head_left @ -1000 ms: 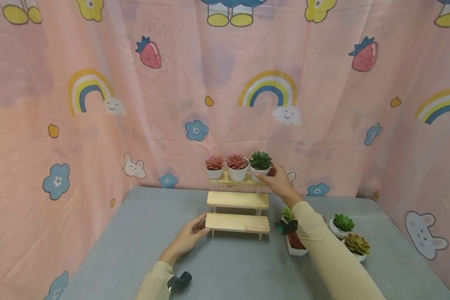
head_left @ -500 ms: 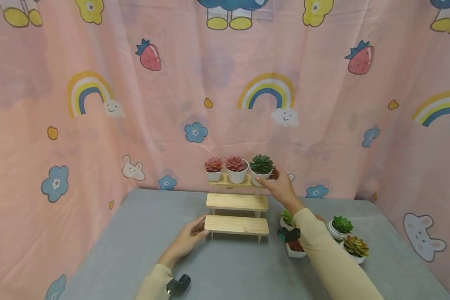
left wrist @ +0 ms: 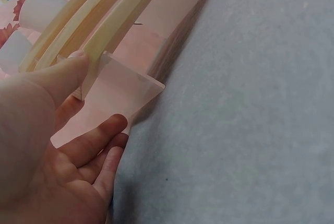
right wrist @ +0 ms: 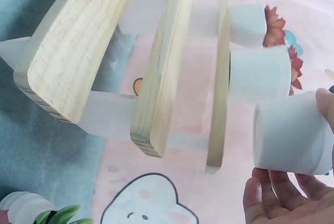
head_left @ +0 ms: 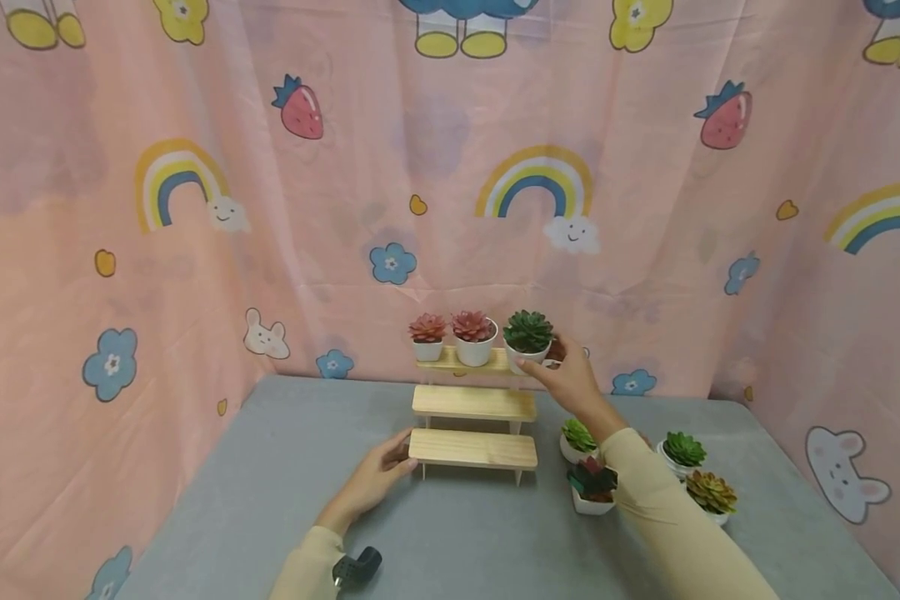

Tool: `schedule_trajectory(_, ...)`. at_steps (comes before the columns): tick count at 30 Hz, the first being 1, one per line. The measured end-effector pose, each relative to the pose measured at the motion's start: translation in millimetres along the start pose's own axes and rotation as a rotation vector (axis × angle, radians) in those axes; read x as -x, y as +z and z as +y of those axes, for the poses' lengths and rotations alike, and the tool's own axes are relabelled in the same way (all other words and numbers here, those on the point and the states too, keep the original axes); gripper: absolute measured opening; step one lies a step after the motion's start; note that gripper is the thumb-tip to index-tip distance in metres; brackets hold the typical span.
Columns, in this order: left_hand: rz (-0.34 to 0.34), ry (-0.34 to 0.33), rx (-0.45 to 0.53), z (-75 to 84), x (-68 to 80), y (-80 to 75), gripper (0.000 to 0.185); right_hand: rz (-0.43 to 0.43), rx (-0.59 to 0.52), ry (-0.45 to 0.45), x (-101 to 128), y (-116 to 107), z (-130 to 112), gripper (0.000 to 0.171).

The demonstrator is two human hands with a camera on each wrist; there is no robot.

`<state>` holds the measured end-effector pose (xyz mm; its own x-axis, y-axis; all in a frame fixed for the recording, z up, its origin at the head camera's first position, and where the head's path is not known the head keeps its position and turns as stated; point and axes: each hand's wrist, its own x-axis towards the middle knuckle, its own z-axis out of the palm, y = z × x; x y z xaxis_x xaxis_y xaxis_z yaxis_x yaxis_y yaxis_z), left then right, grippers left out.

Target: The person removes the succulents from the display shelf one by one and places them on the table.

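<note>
1. At the right end of the top shelf (head_left: 461, 360), the right hand (head_left: 570, 379) grips the white pot of a green succulent (head_left: 528, 337), raised just off the board
2. Left hand (head_left: 375, 479) lies with relaxed fingers against the bottom step of the wooden stand (head_left: 472, 447)
3. Risk, as I judge it: the pot clips the shelf edge or nudges the red succulent (head_left: 473, 337) beside it, toppling either
4. More pots (head_left: 708, 492) sit under that sleeve; a low forearm could sweep them
</note>
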<state>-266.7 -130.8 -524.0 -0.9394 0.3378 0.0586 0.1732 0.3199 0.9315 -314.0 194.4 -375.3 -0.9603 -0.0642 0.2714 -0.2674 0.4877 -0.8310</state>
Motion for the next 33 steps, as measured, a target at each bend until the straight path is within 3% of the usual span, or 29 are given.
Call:
schedule_trajectory(15, 0.0, 0.011, 0.002, 1.7, 0.6, -1.7, 0.064, -0.034, -0.04, -0.046, 25.2, -1.7, -7.3, 0.059)
schedule_trajectory(33, -0.005, 0.019, -0.018, 1.6, 1.7, 0.0, 0.068, -0.017, 0.063, -0.052, 59.0, -20.5, 0.3, 0.062)
